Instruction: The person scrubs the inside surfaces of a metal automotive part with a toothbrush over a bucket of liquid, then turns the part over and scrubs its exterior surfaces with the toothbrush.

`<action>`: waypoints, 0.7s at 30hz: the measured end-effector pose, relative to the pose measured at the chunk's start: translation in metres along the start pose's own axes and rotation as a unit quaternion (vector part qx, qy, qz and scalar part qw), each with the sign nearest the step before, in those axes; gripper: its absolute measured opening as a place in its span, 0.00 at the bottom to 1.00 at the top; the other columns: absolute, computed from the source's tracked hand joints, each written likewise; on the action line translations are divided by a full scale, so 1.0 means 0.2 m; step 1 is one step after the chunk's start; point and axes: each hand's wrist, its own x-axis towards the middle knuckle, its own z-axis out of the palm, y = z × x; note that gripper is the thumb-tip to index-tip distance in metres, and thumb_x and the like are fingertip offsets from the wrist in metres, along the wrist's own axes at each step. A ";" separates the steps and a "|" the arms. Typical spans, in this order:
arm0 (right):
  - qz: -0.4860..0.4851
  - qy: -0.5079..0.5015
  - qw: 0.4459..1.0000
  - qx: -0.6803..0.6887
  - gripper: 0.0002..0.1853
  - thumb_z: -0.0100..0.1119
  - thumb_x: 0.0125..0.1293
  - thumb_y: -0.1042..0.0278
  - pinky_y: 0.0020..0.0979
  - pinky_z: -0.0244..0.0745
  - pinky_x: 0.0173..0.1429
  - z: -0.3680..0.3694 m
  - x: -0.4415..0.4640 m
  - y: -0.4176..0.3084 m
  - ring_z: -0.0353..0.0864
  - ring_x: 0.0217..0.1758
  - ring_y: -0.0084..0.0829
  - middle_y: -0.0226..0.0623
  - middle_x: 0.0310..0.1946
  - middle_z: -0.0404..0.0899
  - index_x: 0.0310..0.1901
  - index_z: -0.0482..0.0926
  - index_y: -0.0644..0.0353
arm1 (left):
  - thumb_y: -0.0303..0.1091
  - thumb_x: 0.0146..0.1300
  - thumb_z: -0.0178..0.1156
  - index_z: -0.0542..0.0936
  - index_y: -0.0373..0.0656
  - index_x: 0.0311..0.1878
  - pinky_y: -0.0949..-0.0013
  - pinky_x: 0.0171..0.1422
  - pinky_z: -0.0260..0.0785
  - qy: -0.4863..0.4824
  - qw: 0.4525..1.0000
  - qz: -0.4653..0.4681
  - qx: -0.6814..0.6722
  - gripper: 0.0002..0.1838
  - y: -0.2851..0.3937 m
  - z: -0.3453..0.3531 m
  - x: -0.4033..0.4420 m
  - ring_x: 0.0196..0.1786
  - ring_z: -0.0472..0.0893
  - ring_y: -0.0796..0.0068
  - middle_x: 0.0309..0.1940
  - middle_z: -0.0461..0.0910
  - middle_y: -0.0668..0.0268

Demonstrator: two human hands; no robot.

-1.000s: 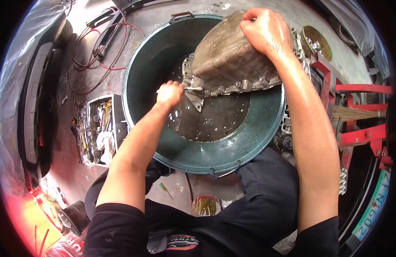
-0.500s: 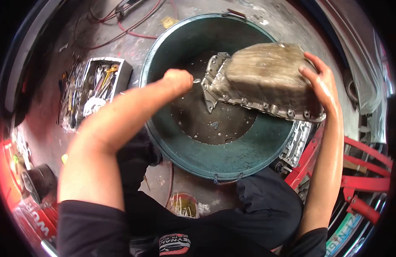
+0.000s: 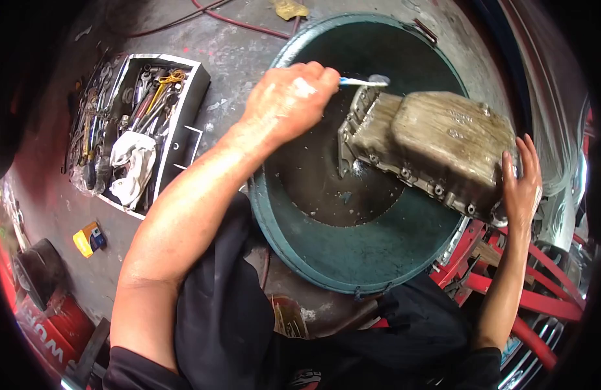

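An oil pan [image 3: 450,133], grimy and wet with its deep side up, is held over a round green tub [image 3: 352,253]. My right hand [image 3: 524,185] grips its right end, fingers spread along the edge and thumb out of sight. In my closed left hand [image 3: 294,97] is a toothbrush [image 3: 362,82] with a pale blue and white handle. Its bristle end points right, just above the flange at the pan's left end; whether it touches the metal I cannot tell. Dark liquid with floating specks [image 3: 333,201] lies in the tub's bottom.
To the left stands an open tool drawer [image 3: 177,130] full of wrenches, with a white rag [image 3: 132,166] in it. A yellow and blue packet [image 3: 90,239] lies on the floor. Red metal stand arms [image 3: 541,302] are at the right, and a red hose [image 3: 248,23] runs behind.
My left hand has moved up and away from the pan's left corner, bringing the toothbrush above the flange. The pan has tilted slightly in my right hand, and the view has shifted.
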 end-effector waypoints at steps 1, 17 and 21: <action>-0.060 0.034 0.996 -0.053 0.21 0.61 0.66 0.64 0.42 0.61 0.73 0.00 -0.01 -0.07 0.69 0.70 0.45 0.44 0.64 0.73 0.59 0.77 0.60 | 0.32 0.62 0.56 0.75 0.45 0.39 0.58 0.44 0.77 -0.005 1.000 0.005 0.003 0.04 0.00 -0.01 -0.01 0.43 0.82 0.60 0.34 0.79 0.61; -0.190 -0.150 0.920 0.308 0.18 0.56 0.60 0.66 0.46 0.68 0.61 1.55 -0.58 -1.72 0.70 0.60 0.51 0.48 0.57 0.72 0.51 0.78 0.62 | 0.35 0.60 0.64 0.72 0.45 0.34 0.58 0.31 0.73 0.108 0.989 0.010 -0.104 0.09 -0.03 0.02 -0.01 0.32 0.80 0.61 0.26 0.74 0.65; -0.139 -0.381 0.831 0.381 0.08 0.55 0.61 0.67 0.43 0.77 0.42 1.32 -0.83 -1.52 0.81 0.35 0.42 0.43 0.33 0.81 0.38 0.80 0.60 | 0.32 0.61 0.65 0.79 0.41 0.41 0.60 0.37 0.74 0.062 0.994 -0.024 -0.089 0.08 0.00 -0.01 0.00 0.36 0.82 0.58 0.32 0.81 0.61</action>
